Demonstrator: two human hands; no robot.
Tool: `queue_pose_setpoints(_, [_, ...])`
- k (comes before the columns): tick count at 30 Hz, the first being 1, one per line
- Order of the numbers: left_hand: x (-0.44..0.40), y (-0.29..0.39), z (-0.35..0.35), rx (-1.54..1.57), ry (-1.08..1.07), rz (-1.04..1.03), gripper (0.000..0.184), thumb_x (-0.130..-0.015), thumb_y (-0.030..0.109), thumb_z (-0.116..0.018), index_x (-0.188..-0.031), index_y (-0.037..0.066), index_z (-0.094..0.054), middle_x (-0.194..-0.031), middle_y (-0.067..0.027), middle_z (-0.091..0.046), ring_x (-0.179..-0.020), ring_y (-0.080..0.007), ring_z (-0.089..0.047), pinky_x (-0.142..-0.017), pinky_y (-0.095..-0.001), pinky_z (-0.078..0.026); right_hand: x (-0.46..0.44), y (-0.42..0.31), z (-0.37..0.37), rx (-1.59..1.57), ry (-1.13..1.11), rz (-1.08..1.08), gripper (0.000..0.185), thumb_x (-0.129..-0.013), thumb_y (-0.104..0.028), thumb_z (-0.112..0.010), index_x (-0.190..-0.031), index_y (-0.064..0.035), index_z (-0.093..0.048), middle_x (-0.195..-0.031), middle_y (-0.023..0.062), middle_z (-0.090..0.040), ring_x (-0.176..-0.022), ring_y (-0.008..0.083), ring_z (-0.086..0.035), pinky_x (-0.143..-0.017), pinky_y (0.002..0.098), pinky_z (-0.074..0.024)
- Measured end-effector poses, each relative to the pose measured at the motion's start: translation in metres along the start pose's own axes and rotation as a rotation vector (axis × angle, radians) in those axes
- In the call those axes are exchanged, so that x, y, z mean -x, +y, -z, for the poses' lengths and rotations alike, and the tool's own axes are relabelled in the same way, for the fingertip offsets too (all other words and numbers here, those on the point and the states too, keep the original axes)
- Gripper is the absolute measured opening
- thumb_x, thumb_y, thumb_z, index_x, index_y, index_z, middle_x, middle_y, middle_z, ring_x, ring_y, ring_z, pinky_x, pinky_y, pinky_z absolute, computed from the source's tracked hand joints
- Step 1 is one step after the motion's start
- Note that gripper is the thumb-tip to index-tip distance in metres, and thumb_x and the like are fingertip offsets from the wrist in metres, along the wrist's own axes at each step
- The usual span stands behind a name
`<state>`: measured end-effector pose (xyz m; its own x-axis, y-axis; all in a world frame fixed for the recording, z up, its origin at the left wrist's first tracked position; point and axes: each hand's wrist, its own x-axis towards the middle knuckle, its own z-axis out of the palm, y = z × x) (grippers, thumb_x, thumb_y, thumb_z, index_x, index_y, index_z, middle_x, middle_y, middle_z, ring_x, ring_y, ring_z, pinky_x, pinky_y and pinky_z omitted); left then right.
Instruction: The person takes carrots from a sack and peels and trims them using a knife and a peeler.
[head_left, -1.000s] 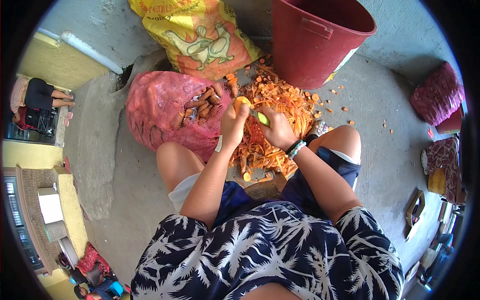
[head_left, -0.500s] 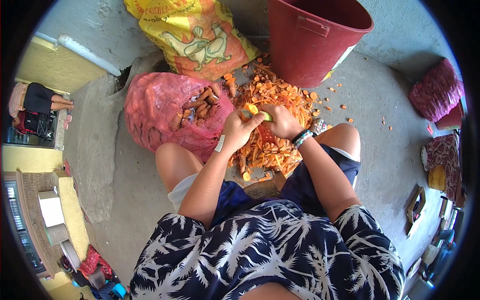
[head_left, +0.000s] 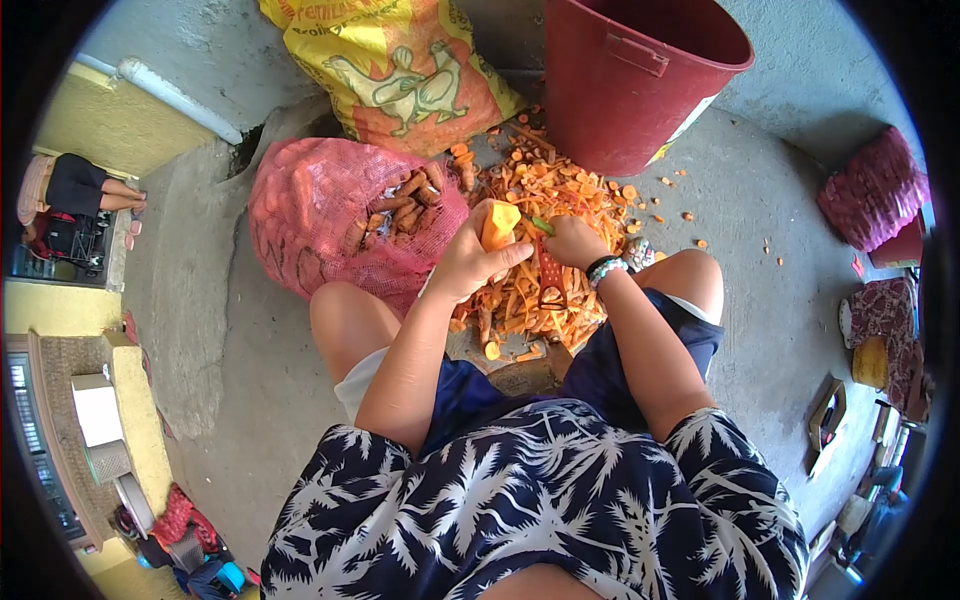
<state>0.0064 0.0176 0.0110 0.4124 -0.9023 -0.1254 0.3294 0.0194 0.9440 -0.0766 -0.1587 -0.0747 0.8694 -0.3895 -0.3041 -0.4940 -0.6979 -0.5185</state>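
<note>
My left hand [head_left: 476, 258] is closed around a peeled orange carrot [head_left: 498, 226], whose cut end faces up. Just to its right, my right hand [head_left: 577, 243] grips a small knife by its green handle [head_left: 543, 226]; the blade is hard to make out. A red peeler [head_left: 551, 278] shows below the right hand, over the shavings, and whether the hand also holds it I cannot tell. Beneath both hands spreads a heap of carrot peelings and slices [head_left: 535, 190].
Left of the heap sits a pink mesh sack [head_left: 300, 215] with unpeeled carrots [head_left: 405, 205] in its opening. Behind stand a yellow printed sack [head_left: 400, 75] and a red bin [head_left: 625, 100]. A purple mesh sack [head_left: 873, 190] lies far right. Another person [head_left: 80, 190] is at far left.
My hands have moved apart, the left slightly left with the carrot, the right slightly right with the knife. The carrot has tilted upright, and the knife has come away from it.
</note>
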Motion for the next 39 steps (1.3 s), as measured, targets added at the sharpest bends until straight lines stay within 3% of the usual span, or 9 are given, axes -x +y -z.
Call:
queue_pose_setpoints(5, [-0.005, -0.001, 0.001, 0.076, 0.055, -0.064, 0.044, -0.078, 0.014, -0.066, -0.114, 0.007, -0.042, -0.088, -0.0024, -0.049, -0.071, -0.0101, -0.05, -0.063, -0.0246, -0.045, 0.003, -0.006, 0.001, -0.014, 0.011, -0.017, 0.028, -0.073, -0.018, -0.048, -0.09, 0.0018, -0.06, -0.089, 0.0247, -0.061, -0.085, 0.0378, -0.06, -0.076, 0.0436, -0.0477])
queue_pose_setpoints(6, [-0.007, -0.004, 0.003, -0.216, 0.173, -0.125, 0.041, -0.075, 0.016, -0.068, -0.109, 0.005, -0.047, -0.094, -0.0043, -0.052, -0.085, -0.0157, -0.051, -0.077, -0.0306, -0.044, 0.003, -0.007, 0.003, -0.02, 0.012, -0.028, 0.028, -0.073, -0.018, -0.048, -0.09, 0.0017, -0.06, -0.089, 0.0247, -0.061, -0.085, 0.0377, -0.06, -0.075, 0.0436, -0.0478])
queue_pose_setpoints(7, [-0.009, -0.005, 0.006, -0.217, 0.171, -0.126, 0.041, -0.075, 0.016, -0.068, -0.109, 0.005, -0.047, -0.094, -0.0043, -0.052, -0.085, -0.0157, -0.051, -0.077, -0.0306, -0.044, 0.001, -0.006, 0.001, -0.021, 0.013, -0.028, 0.028, -0.073, -0.018, -0.048, -0.09, 0.0017, -0.06, -0.089, 0.0247, -0.061, -0.085, 0.0377, -0.06, -0.075, 0.0436, -0.0478])
queue_pose_setpoints(9, [-0.011, 0.0, 0.014, -1.257, 0.365, -0.733, 0.042, -0.071, 0.014, -0.071, -0.107, 0.003, -0.052, -0.096, -0.0056, -0.055, -0.083, -0.0176, -0.055, -0.072, -0.0294, -0.045, -0.001, -0.005, -0.001, -0.031, 0.064, -0.053, 0.027, -0.074, -0.017, -0.048, -0.09, 0.0017, -0.06, -0.087, 0.0246, -0.061, -0.084, 0.0374, -0.06, -0.075, 0.0437, -0.048])
queue_pose_setpoints(11, [-0.007, 0.004, 0.009, -0.795, 0.353, -0.429, 0.042, -0.068, 0.008, -0.073, -0.104, 0.001, -0.052, -0.102, -0.0074, -0.054, -0.09, -0.0176, -0.055, -0.078, -0.0294, -0.045, 0.0, -0.005, 0.002, -0.053, 0.095, -0.068, 0.027, -0.074, -0.017, -0.048, -0.089, 0.0018, -0.06, -0.087, 0.0248, -0.061, -0.083, 0.0378, -0.06, -0.074, 0.044, -0.048])
queue_pose_setpoints(16, [-0.013, -0.006, 0.017, -0.366, 0.427, -0.385, 0.038, -0.071, -0.007, -0.064, -0.102, 0.001, -0.044, -0.096, -0.0044, -0.048, -0.089, -0.0092, -0.052, -0.078, -0.0217, -0.045, 0.004, -0.007, 0.009, -0.097, 0.149, -0.073, 0.026, -0.074, -0.017, -0.048, -0.088, 0.0017, -0.06, -0.086, 0.0253, -0.061, -0.081, 0.0389, -0.06, -0.073, 0.0449, -0.048])
queue_pose_setpoints(26, [-0.013, -0.009, 0.022, -0.372, 0.477, -0.426, 0.036, -0.071, -0.009, -0.061, -0.102, 0.002, -0.045, -0.098, -0.0039, -0.047, -0.089, -0.0098, -0.051, -0.079, -0.0235, -0.046, 0.004, -0.006, 0.004, -0.117, 0.15, -0.075, 0.025, -0.074, -0.017, -0.049, -0.088, 0.0014, -0.059, -0.084, 0.0256, -0.061, -0.08, 0.0398, -0.06, -0.072, 0.0456, -0.0477])
queue_pose_setpoints(28, [-0.013, -0.005, 0.019, -0.335, 0.497, -0.492, 0.037, -0.069, -0.007, -0.063, -0.102, 0.001, -0.049, -0.101, -0.0067, -0.052, -0.085, -0.0096, -0.055, -0.065, -0.0206, -0.05, 0.004, -0.006, 0.005, -0.12, 0.159, -0.075, 0.025, -0.073, -0.017, -0.049, -0.088, 0.0014, -0.059, -0.084, 0.0258, -0.061, -0.08, 0.04, -0.059, -0.072, 0.0457, -0.0475])
queue_pose_setpoints(39, [-0.013, -0.006, 0.023, -0.336, 0.504, -0.466, 0.032, -0.07, -0.008, -0.061, -0.097, 0.001, -0.047, -0.096, -0.0068, -0.051, -0.082, -0.0096, -0.054, -0.063, -0.0214, -0.05, 0.006, -0.008, 0.006, -0.131, 0.181, -0.092, 0.024, -0.073, -0.017, -0.05, -0.088, 0.0013, -0.058, -0.084, 0.0267, -0.06, -0.081, 0.0415, -0.058, -0.073, 0.0466, -0.0467])
